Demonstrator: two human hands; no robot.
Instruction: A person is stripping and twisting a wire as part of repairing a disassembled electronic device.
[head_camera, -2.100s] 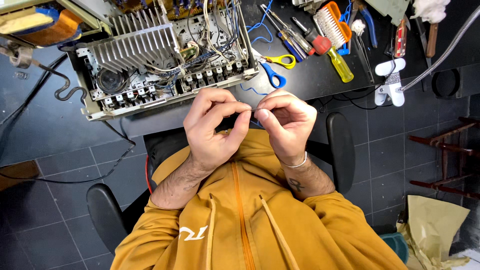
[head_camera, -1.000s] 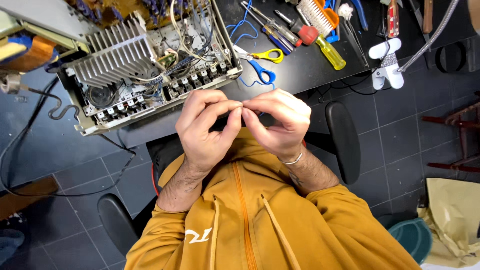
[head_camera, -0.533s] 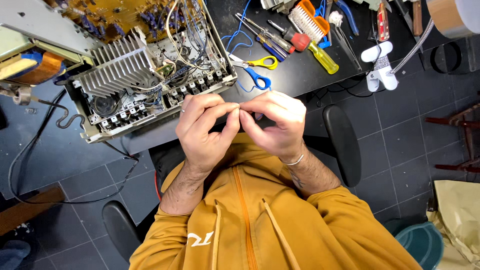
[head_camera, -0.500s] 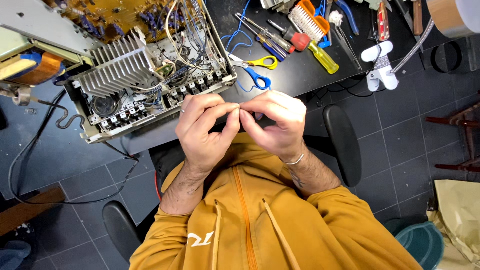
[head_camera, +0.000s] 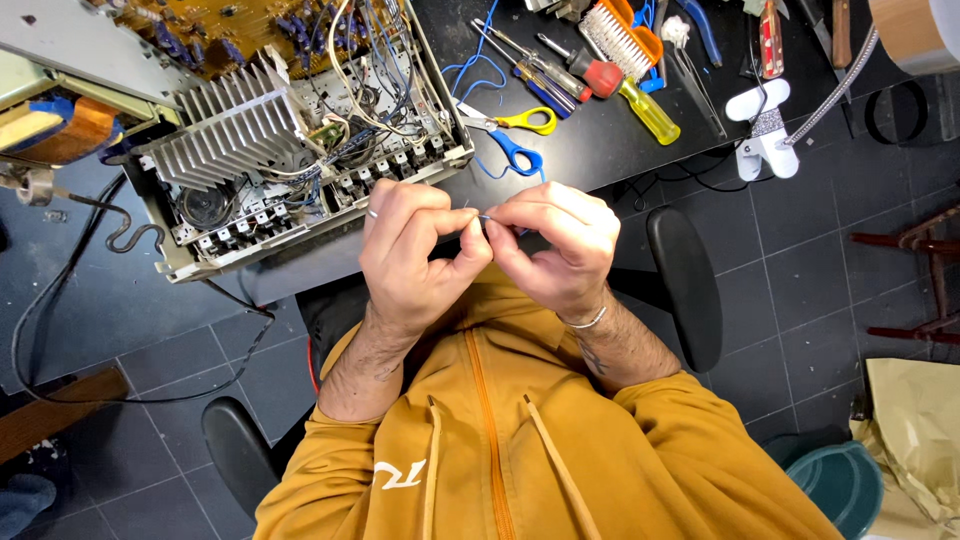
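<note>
My left hand and my right hand meet fingertip to fingertip in front of my chest, both pinching a thin blue wire that runs up toward the black workbench. The thumbs and forefingers of both hands are closed on it. Just beyond my hands lies an opened electronic chassis with a silver finned heat sink, bundled wires and a brown circuit board. Scissors with one blue and one yellow handle lie on the bench right above my hands.
Several screwdrivers and an orange brush lie at the bench's back right. A white clamp grips the bench edge. A black cable loops over the dark tiled floor at left. Chair armrests flank me.
The view has drifted, so the bench and chassis sit higher and further left in the picture. My hands stay together on the wire with small finger shifts.
</note>
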